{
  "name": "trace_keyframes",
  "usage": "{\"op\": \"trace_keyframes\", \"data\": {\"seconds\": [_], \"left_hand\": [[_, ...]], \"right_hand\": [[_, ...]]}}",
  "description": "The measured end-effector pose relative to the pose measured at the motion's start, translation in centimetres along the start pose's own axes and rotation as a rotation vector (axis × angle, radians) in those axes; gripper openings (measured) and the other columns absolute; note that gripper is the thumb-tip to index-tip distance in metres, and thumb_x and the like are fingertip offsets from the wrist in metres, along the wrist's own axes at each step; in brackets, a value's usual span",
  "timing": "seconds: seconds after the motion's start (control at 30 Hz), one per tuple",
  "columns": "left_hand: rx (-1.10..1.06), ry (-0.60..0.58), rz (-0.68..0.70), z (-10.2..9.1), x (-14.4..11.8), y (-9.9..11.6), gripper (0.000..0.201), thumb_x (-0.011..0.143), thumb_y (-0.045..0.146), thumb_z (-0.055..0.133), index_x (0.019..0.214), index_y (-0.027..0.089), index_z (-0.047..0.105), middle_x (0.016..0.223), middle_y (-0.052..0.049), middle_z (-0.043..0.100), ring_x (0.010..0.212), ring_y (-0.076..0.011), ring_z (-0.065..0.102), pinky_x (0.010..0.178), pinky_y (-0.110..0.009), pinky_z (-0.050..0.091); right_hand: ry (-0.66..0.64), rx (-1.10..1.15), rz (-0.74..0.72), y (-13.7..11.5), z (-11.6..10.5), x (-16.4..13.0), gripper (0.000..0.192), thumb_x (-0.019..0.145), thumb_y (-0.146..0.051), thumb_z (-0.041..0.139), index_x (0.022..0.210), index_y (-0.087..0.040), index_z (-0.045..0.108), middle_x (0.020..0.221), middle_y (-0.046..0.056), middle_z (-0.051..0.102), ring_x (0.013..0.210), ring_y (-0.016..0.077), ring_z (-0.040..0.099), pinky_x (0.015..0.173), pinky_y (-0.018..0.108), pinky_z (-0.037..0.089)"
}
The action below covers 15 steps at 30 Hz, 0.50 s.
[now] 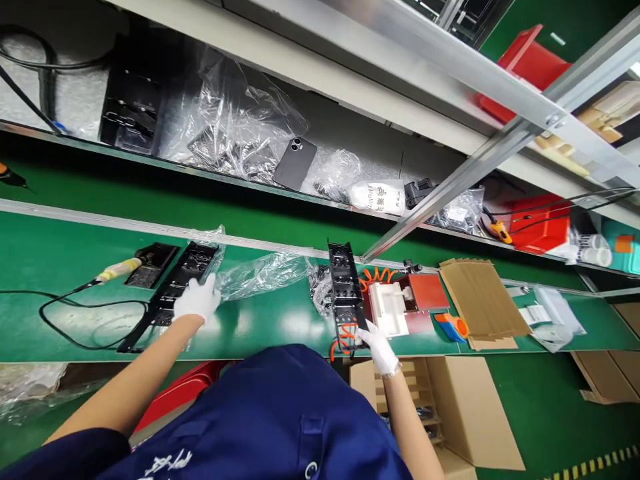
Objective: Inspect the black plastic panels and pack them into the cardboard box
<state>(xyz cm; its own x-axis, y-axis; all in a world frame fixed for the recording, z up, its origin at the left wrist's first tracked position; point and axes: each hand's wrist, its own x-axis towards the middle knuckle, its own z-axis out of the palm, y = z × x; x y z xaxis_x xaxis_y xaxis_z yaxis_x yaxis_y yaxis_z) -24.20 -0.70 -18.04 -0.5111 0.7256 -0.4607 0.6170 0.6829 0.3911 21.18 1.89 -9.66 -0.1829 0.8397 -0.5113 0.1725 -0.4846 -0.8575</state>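
My right hand (pixel 381 350), in a white glove, grips the near end of a long black metal bracket (pixel 345 287). That bracket is tilted up above the bench, with cut-outs and small fittings along it. My left hand (pixel 197 300), also gloved, lies with fingers stretched out at the right edge of a second black metal bracket (pixel 175 287) on the green bench; whether it presses on it I cannot tell. Clear plastic film (pixel 265 273) is spread to the right of my left hand. A cabled yellow-handled electric screwdriver (pixel 119 270) lies by a small black tray (pixel 153 265).
Right of the held bracket are a white-and-red fixture (pixel 390 308), an orange coiled hose (pixel 380 275), a blue-orange tape dispenser (pixel 453 327) and cardboard sheets (pixel 483 300). An open carton (pixel 475 407) stands below the bench edge. A shelf above holds bagged parts and a phone (pixel 296 164).
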Motion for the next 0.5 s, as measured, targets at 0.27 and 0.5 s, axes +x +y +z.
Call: {"op": "trace_keyframes", "data": {"seconds": [0.27, 0.5], "left_hand": [[0.220, -0.170, 0.507, 10.2, 3.3, 15.5, 0.059, 0.093, 0.039, 0.054, 0.148, 0.018, 0.048, 0.152, -0.018, 0.051, 0.133, -0.0318, 0.055, 0.109, -0.043, 0.045], [-0.026, -0.302, 0.359, 13.6, 6.1, 17.6, 0.031, 0.094, 0.034, 0.064, 0.112, 0.008, 0.066, 0.120, -0.018, 0.067, 0.119, -0.0301, 0.061, 0.110, -0.056, 0.041]], "right_hand": [[0.267, 0.070, 0.009, 1.8, -1.4, -4.5, 0.034, 0.059, -0.046, 0.071, 0.077, -0.019, 0.060, 0.060, -0.003, 0.057, 0.058, 0.0136, 0.045, 0.062, 0.030, 0.039], [0.369, 0.211, 0.088, 2.2, -2.7, -10.3, 0.034, 0.067, -0.049, 0.076, 0.077, -0.019, 0.064, 0.051, -0.006, 0.046, 0.046, 0.0109, 0.038, 0.053, 0.030, 0.047]]}}
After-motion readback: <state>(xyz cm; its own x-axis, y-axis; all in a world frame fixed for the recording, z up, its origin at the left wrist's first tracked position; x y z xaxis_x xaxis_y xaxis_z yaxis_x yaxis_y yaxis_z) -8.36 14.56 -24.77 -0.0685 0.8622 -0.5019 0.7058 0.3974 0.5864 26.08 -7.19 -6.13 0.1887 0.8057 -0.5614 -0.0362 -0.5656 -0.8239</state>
